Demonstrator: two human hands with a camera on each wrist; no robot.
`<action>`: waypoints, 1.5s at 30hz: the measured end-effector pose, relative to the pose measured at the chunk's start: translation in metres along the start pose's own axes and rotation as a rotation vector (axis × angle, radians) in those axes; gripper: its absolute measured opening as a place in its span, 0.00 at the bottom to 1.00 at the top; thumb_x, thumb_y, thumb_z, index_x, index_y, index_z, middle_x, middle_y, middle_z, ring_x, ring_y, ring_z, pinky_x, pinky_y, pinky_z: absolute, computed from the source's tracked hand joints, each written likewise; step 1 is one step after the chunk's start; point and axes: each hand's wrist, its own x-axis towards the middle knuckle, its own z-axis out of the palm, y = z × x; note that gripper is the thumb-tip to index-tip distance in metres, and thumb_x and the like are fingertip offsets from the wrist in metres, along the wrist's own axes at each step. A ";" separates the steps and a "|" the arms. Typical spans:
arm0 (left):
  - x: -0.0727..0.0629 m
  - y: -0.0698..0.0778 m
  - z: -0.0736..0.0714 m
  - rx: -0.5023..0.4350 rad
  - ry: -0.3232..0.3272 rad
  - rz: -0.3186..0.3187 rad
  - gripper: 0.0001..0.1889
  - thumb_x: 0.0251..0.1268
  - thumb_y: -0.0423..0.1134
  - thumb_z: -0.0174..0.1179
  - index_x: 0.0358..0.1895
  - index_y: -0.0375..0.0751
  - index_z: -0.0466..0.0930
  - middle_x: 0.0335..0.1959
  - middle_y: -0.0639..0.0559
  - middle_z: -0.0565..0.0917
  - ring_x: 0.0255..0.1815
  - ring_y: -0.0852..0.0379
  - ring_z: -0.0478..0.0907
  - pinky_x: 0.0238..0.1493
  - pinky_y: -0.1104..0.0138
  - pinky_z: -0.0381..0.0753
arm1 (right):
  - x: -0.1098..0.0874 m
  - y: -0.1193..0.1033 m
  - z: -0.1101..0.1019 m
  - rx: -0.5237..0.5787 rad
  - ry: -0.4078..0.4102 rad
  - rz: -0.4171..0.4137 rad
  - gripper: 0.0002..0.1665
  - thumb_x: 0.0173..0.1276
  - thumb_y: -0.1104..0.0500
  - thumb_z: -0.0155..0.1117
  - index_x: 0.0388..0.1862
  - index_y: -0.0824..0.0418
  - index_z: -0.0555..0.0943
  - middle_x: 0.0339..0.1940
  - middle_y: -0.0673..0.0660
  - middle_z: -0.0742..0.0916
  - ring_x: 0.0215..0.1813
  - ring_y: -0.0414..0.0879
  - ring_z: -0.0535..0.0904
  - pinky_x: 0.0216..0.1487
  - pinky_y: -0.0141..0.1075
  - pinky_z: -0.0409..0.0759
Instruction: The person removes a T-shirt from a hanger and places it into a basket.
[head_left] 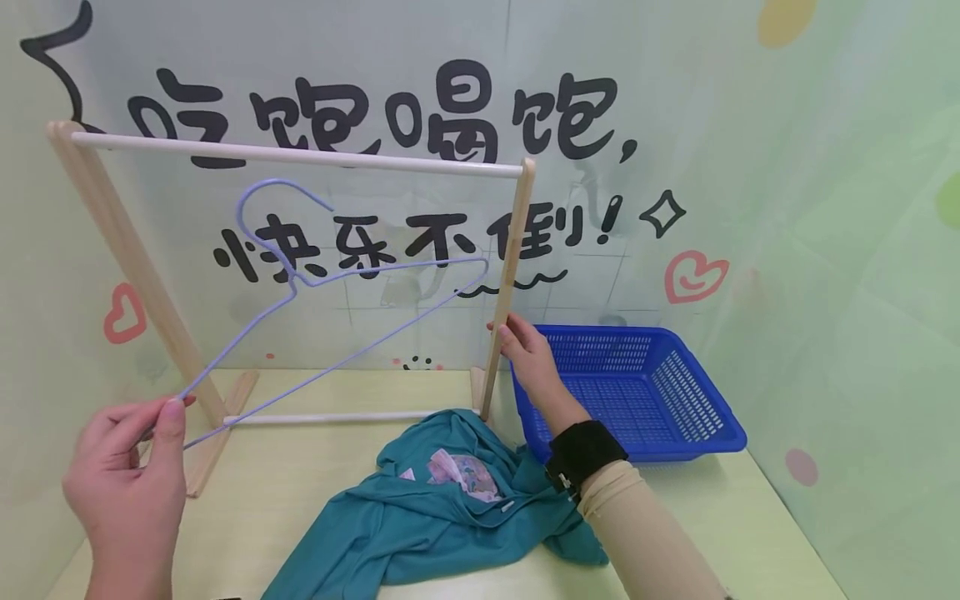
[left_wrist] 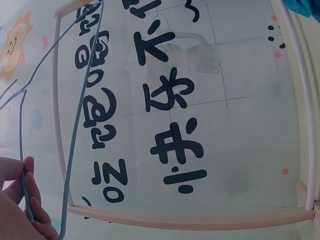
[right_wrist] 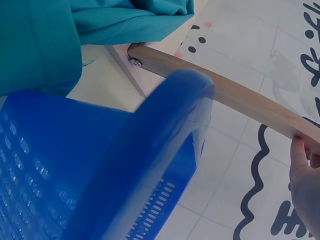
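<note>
A thin lavender wire hanger is pinched at its left corner by my left hand, its hook up and just below the rack's top rail. In the left wrist view, fingers of the left hand curl on the hanger wire. My right hand grips the right wooden post of the drying rack, thumb and fingers on either side. A teal garment lies crumpled on the table in front of the rack, a pink patterned patch showing at its opening.
A blue plastic basket with slotted walls stands right of the rack, beside my right forearm. The rack's left foot rests near the left wall. A printed wall sheet closes off the back.
</note>
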 end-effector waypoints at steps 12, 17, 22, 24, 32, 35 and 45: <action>0.013 0.011 0.026 0.118 -0.018 0.021 0.09 0.58 0.32 0.65 0.37 0.28 0.86 0.28 0.77 0.72 0.35 0.76 0.68 0.39 0.79 0.63 | -0.001 -0.002 -0.001 0.005 -0.014 0.019 0.24 0.74 0.51 0.49 0.67 0.54 0.69 0.59 0.57 0.81 0.65 0.50 0.72 0.62 0.48 0.73; 0.020 0.023 0.041 0.163 -0.058 0.038 0.10 0.60 0.36 0.64 0.39 0.31 0.86 0.28 0.80 0.69 0.34 0.78 0.66 0.39 0.78 0.61 | -0.001 -0.003 0.000 -0.002 -0.001 0.017 0.24 0.74 0.50 0.50 0.67 0.54 0.69 0.58 0.56 0.81 0.65 0.50 0.73 0.62 0.48 0.73; 0.027 0.034 0.054 0.204 -0.083 0.028 0.11 0.62 0.39 0.63 0.40 0.34 0.87 0.27 0.80 0.67 0.33 0.78 0.64 0.38 0.78 0.61 | -0.001 -0.001 0.001 0.001 -0.018 0.015 0.25 0.74 0.51 0.49 0.67 0.55 0.69 0.59 0.57 0.81 0.65 0.50 0.72 0.62 0.48 0.73; 0.030 0.039 0.059 0.216 -0.098 0.022 0.11 0.62 0.39 0.62 0.41 0.35 0.87 0.27 0.79 0.67 0.33 0.78 0.64 0.37 0.78 0.61 | -0.001 -0.001 0.001 0.004 -0.019 0.009 0.24 0.75 0.52 0.49 0.67 0.56 0.69 0.59 0.57 0.81 0.65 0.50 0.72 0.62 0.48 0.73; 0.035 0.055 0.080 0.273 -0.188 -0.012 0.13 0.64 0.43 0.60 0.45 0.39 0.86 0.31 0.64 0.71 0.35 0.72 0.64 0.33 0.77 0.62 | -0.001 -0.003 0.001 -0.004 -0.001 0.012 0.24 0.74 0.52 0.49 0.67 0.55 0.69 0.58 0.57 0.81 0.65 0.50 0.73 0.61 0.48 0.74; 0.032 0.057 0.085 0.293 -0.223 -0.007 0.14 0.65 0.43 0.60 0.46 0.39 0.86 0.33 0.53 0.75 0.37 0.66 0.65 0.32 0.77 0.63 | 0.000 -0.003 0.000 0.000 -0.002 0.013 0.25 0.74 0.51 0.49 0.67 0.55 0.68 0.59 0.57 0.81 0.65 0.50 0.72 0.62 0.48 0.73; 0.021 0.052 0.095 0.293 -0.306 0.041 0.12 0.65 0.39 0.60 0.44 0.34 0.85 0.36 0.42 0.80 0.37 0.53 0.71 0.34 0.72 0.65 | 0.000 0.001 0.001 0.002 0.010 -0.001 0.25 0.75 0.53 0.48 0.68 0.56 0.68 0.59 0.58 0.81 0.65 0.50 0.72 0.62 0.47 0.73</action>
